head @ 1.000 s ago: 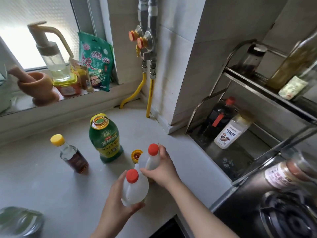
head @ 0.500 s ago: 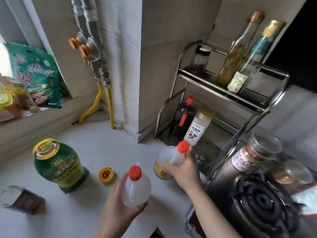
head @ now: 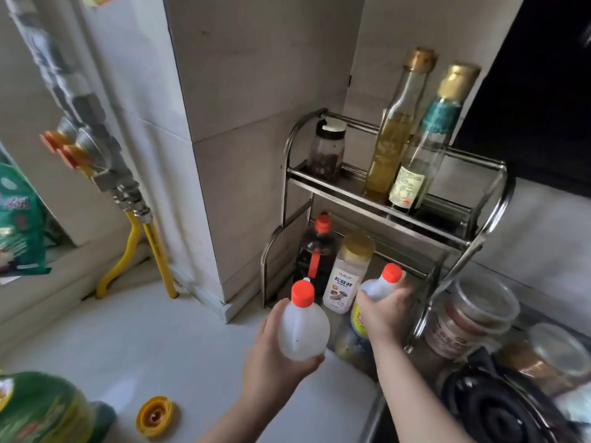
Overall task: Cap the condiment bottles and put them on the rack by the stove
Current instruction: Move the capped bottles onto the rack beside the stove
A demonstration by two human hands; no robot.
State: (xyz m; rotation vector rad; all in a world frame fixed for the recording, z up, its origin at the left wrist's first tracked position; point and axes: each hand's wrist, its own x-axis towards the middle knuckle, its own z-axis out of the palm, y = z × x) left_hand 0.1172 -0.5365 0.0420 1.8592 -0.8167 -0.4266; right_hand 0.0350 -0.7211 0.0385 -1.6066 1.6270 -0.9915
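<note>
Left hand [head: 271, 356] wrapped around a white red-capped bottle [head: 303, 327], held upright above the counter [head: 153, 340]. Right hand [head: 383, 310], at three o'clock of it, clasping a second red-capped bottle [head: 379, 286] tilted at the lower shelf of the steel rack [head: 396, 215] (just beside the yellow-lidded seasoning jar [head: 347, 273]). Loose yellow cap [head: 155, 416] at seven o'clock, beside the green oil bottle [head: 48, 410].

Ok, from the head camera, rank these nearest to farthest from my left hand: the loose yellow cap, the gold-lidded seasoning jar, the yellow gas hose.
From the left hand:
1. Gold-lidded seasoning jar, just beyond it, on the rack's lower shelf.
2. Loose yellow cap, lower left on the counter.
3. Yellow gas hose, far left by the wall.
</note>
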